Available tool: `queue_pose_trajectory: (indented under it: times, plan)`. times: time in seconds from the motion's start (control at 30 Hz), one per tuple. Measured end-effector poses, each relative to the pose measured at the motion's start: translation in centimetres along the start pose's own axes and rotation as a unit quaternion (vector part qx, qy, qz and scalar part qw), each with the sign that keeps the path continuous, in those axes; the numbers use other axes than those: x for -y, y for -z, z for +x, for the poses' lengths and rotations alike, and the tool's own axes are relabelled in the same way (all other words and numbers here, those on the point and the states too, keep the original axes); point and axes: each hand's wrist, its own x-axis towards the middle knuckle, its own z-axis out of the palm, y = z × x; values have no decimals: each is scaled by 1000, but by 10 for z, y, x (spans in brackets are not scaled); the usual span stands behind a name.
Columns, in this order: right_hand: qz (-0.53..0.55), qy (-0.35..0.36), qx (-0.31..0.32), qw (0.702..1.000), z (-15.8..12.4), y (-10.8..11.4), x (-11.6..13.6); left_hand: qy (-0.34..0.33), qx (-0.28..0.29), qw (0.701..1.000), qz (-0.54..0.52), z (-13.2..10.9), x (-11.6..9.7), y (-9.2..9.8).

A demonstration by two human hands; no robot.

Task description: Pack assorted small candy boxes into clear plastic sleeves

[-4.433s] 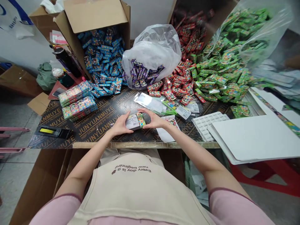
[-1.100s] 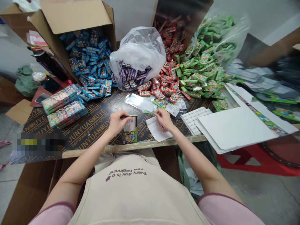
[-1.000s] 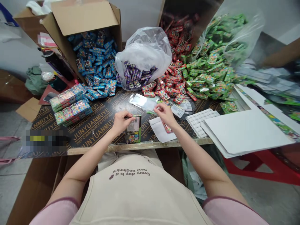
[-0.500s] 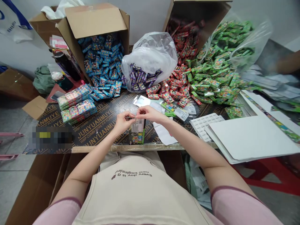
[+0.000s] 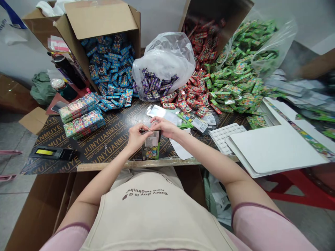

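A black and green printed package (image 5: 151,150) with a pale barcode label on its upper part is near the table's front edge. My left hand (image 5: 138,137) is closed in a pinch at the package's top edge. My right hand (image 5: 165,127) meets it there, thumb close to the left fingertips and the index finger bent and raised. What the fingertips grip is partly hidden. Just beyond lie a few similar green packages (image 5: 185,120) with barcode labels and a clear plastic sleeve (image 5: 160,112).
Behind are heaps of small blue packets (image 5: 115,66), purple packets (image 5: 154,85) in a clear bag, red packets (image 5: 192,92) and green packets (image 5: 235,83). Stacked wrapped packs (image 5: 83,122) and a black cutter (image 5: 52,152) lie left; white card sheets (image 5: 277,146) and a sticker sheet (image 5: 226,136) right.
My right fingers have lifted and spread slightly at the package's top. My left hand keeps its pinch. The view has shifted a little, and a person's arm at the far right has moved.
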Motion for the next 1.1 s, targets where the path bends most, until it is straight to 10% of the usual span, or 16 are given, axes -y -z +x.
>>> queue_pose_trajectory:
  times: [0.2,0.3,0.43,0.53,0.63,0.83,0.97,1.1]
  plan:
    - [-58,84,-94,990,-2,49,-9,41,-27,998,36,10,34,30]
    - [-329,189,-283,881,-17,116,-20,79,-37,991,101,12,64,59]
    - [-558,135,-273,772,-39,180,-54,-35,173,930,324,6,80,67]
    - [-608,141,-223,749,-48,184,-79,-92,382,847,358,3,76,44]
    - [-626,164,-200,736,-50,171,-92,-103,463,795,377,5,70,22]
    - [-624,162,-189,741,-54,159,-99,-40,447,849,279,18,58,17]
    - [-615,154,-216,743,-57,162,-105,-19,262,953,151,29,33,30]
    - [-585,151,-260,754,-55,159,-100,-43,135,989,45,30,21,35]
